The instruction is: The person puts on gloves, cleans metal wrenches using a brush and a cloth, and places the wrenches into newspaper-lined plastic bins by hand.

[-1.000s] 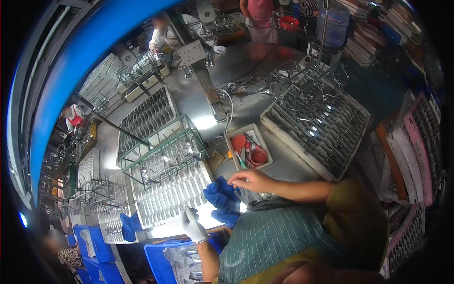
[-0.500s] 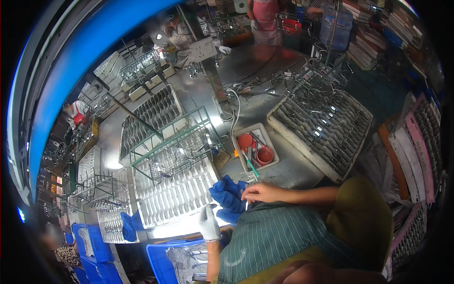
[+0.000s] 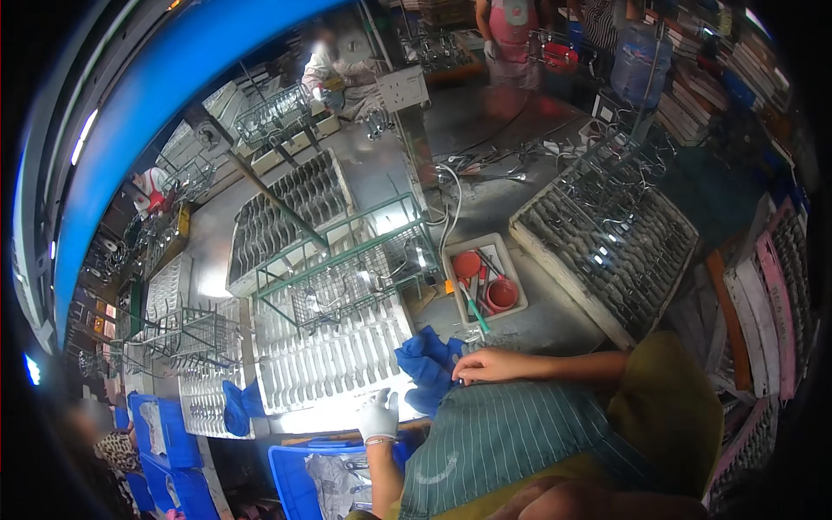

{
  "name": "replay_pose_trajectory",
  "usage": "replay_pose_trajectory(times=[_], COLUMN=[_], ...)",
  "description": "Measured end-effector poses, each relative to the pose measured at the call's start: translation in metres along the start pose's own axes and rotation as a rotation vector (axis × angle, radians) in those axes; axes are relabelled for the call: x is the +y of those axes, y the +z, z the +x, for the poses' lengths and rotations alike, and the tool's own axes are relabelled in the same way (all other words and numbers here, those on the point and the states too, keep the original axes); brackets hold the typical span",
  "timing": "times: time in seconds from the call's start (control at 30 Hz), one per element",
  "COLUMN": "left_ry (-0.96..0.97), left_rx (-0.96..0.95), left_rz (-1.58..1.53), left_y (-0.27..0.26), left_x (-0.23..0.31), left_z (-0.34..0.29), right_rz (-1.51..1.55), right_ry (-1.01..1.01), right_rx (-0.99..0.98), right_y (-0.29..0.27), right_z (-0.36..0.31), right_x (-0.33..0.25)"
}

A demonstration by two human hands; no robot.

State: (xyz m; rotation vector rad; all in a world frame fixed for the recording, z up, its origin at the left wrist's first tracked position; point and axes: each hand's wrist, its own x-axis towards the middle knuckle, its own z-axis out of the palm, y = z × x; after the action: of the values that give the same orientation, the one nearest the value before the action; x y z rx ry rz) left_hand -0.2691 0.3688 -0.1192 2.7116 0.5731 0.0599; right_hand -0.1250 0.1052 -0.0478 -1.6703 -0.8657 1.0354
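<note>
Hands, at the near edge of the surface [image 3: 542, 316]: left hand [image 3: 378, 418], white-gloved, loosely open, thumb apart from the fingers, nothing seen in it. Right hand [image 3: 483, 365], ungloved, fingers curled downward at the right side of a crumpled blue cloth [image 3: 426, 355]; cannot tell whether it grips the cloth or something small beneath the fingertips.

Cloth lies between the two hands, just in front of the striped apron [image 3: 498, 433]; presumably kept there for short reach. No clear front to it, being bunched; long axis seems to run outward from the apron.

Beyond the left hand: white tray [image 3: 258, 351] of metal flatware [image 3: 334, 364], pieces side by side, long axes roughly away from the person. Regular spacing probably prevents rubbing. Handle ends not distinguishable. Green wire rack [image 3: 355, 257] stands over the tray's far part, perhaps to save room.

Below the left hand: blue bin [image 3: 279, 472] with grey wrapping [image 3: 325, 477] and shiny pieces.

Beyond the right hand: pale bin [image 3: 512, 269] corralling red cups [image 3: 501, 295] and a green-handled tool [image 3: 478, 317]. Farther right, a slotted tray [image 3: 572, 295], set obliquely.
</note>
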Motion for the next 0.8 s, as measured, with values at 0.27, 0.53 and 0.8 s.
replay_pose_trajectory(times=[0.27,0.53,0.8], left_ry=[-0.089,-0.072,-0.047], left_rx=[-0.324,-0.364,-0.425], left_rz=[0.119,0.040,-0.014], left_y=[0.011,0.011,0.010], left_x=[-0.012,-0.009,-0.004], left_z=[-0.007,-0.003,0.002], right_rz=[-0.009,0.001,-0.005], right_ry=[0.014,0.011,0.014], right_rx=[0.008,0.025,0.045], right_y=[0.001,0.003,0.003], right_z=[0.006,0.003,0.003], right_x=[0.010,0.009,0.011])
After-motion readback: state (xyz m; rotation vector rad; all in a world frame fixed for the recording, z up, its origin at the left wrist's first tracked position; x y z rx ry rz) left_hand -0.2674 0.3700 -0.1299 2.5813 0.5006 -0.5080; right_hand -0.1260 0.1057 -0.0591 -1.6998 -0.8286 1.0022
